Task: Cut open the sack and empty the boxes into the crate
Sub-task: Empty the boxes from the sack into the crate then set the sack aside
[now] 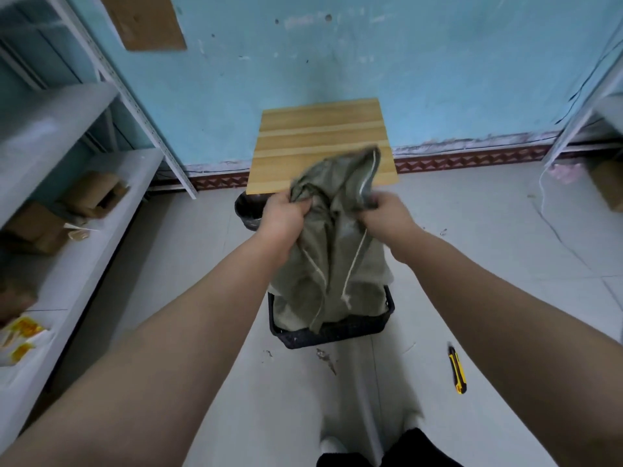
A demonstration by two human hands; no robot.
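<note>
A grey-green woven sack [332,261] hangs upright in front of me, its lower end down inside a black plastic crate [337,333] on the floor. My left hand [286,215] grips the bunched top of the sack on its left side. My right hand [382,210] grips the bunched top on its right side. Loose pale cords trail down the sack's front. The sack covers the inside of the crate, so no boxes show in it. A yellow and black utility knife [457,369] lies on the floor to the right of the crate.
A wooden table [320,136] stands against the blue wall behind the crate, with a dark round bucket [247,208] under its front left corner. White metal shelving [67,183] with cardboard boxes lines the left. Another shelf [593,106] stands at far right. Scraps litter the tiled floor.
</note>
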